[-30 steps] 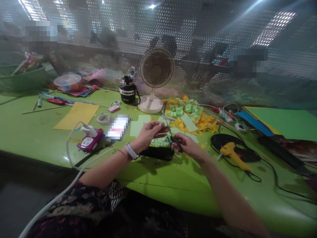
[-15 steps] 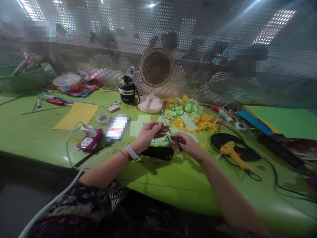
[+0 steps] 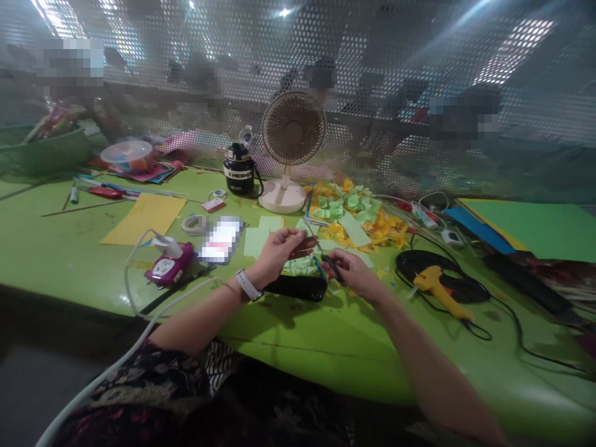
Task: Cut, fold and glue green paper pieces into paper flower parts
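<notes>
My right hand (image 3: 351, 275) is shut on the black handles of a pair of scissors (image 3: 329, 266), with the thin blades pointing up and left. My left hand (image 3: 282, 250), a white-strapped watch on its wrist, pinches a small thin piece of paper (image 3: 294, 236), hard to make out, close to the blade tips. Below both hands lies a black zip pouch (image 3: 298, 288) beside pale green paper scraps (image 3: 302, 266). Yellow and green paper cut-outs (image 3: 354, 208) are heaped just beyond the scissors.
A green table (image 3: 321, 335) holds a yellow glue gun (image 3: 435, 288) on a black mat, a pink power socket (image 3: 168, 264) with white cable, masking tape (image 3: 194, 225), a yellow card (image 3: 144, 216), a fan (image 3: 292, 127) and a black flask (image 3: 239, 169). A perforated screen stands behind.
Both hands and the scissors have shifted only slightly, and the view has moved a little. My right hand still holds the scissors.
</notes>
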`<control>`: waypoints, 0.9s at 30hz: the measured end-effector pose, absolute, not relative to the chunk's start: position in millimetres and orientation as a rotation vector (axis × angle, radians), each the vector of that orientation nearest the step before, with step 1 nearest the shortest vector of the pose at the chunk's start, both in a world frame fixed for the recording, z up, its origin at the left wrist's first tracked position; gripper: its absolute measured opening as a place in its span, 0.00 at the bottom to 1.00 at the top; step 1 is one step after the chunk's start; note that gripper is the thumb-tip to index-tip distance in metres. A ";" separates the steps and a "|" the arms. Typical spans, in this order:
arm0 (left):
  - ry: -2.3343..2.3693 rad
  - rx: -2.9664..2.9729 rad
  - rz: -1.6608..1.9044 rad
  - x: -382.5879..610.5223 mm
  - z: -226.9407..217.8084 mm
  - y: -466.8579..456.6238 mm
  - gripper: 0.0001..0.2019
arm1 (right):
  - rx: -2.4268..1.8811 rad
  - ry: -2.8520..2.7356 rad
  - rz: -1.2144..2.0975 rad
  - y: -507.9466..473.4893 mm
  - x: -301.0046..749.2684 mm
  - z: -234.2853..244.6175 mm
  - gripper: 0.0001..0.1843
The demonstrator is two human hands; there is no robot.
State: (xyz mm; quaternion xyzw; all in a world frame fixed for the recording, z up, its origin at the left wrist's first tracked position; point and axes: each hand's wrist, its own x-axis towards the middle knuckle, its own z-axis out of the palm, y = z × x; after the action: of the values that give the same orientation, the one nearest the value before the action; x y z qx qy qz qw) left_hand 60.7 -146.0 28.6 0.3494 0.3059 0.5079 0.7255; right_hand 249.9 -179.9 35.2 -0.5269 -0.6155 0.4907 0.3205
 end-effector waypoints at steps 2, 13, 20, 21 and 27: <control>0.676 0.769 1.120 60.6 29.0 -145.9 0.14 | -1.387 -1.630 1.265 -180.2 249.8 34.5 0.29; 0.670 0.760 1.129 60.6 29.2 -145.2 0.15 | -1.392 -1.687 1.202 -181.8 247.2 35.2 0.29; 0.692 0.775 1.142 59.1 28.7 -142.3 0.16 | -1.429 -1.698 1.164 -181.9 249.1 35.1 0.28; 0.701 0.780 1.145 58.6 29.3 -141.7 0.16 | -1.438 -1.693 1.163 -181.9 248.8 36.1 0.29; 0.756 0.836 1.147 55.8 31.9 -139.5 0.13 | -1.456 -1.682 1.173 -181.0 249.0 38.5 0.30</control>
State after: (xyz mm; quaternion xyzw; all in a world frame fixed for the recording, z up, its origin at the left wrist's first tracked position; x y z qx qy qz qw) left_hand 55.8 -139.5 31.9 0.3742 0.3384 0.5138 0.6939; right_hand 249.0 -181.0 38.5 -0.5509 -0.6361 0.4437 0.3082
